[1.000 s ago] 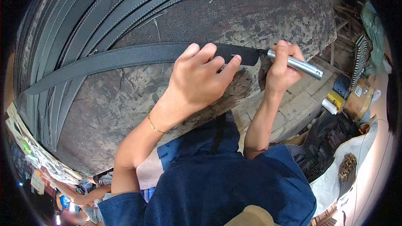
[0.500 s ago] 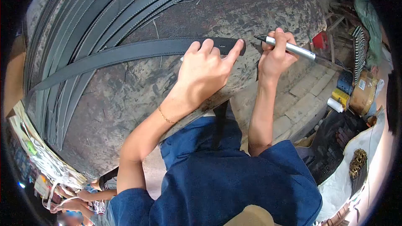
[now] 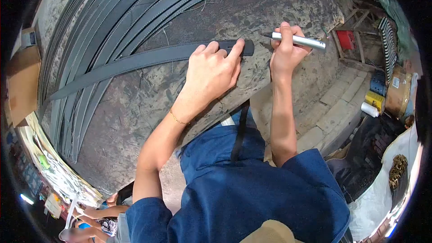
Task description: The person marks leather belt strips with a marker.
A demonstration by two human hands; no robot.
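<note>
A long dark belt strap (image 3: 148, 57) with stitched edges lies across the table, its squared end (image 3: 248, 48) showing past my fingertips. My left hand (image 3: 210, 69) grips it near that end, with the index finger reaching along the strap and the other fingers bent over it; the thumb is hidden. A small slot shows beside the index fingertip. My right hand (image 3: 289, 54) is closed around a silver marker (image 3: 303, 41) with a black tip. The uncapped tip points left, just above the table and apart from the strap's end.
More dark straps (image 3: 117, 22) lie bunched over the stained table (image 3: 130, 108) at the left and back. Cardboard boxes stand at the left (image 3: 22, 85) and right (image 3: 398, 92). A white roll (image 3: 370, 109) is on the right. Another person's arms (image 3: 92, 220) show at the lower left.
My left index finger has drawn back from the strap's end, so more of the end shows. The marker stays in my right hand, still off the strap. The whole view has shifted slightly.
</note>
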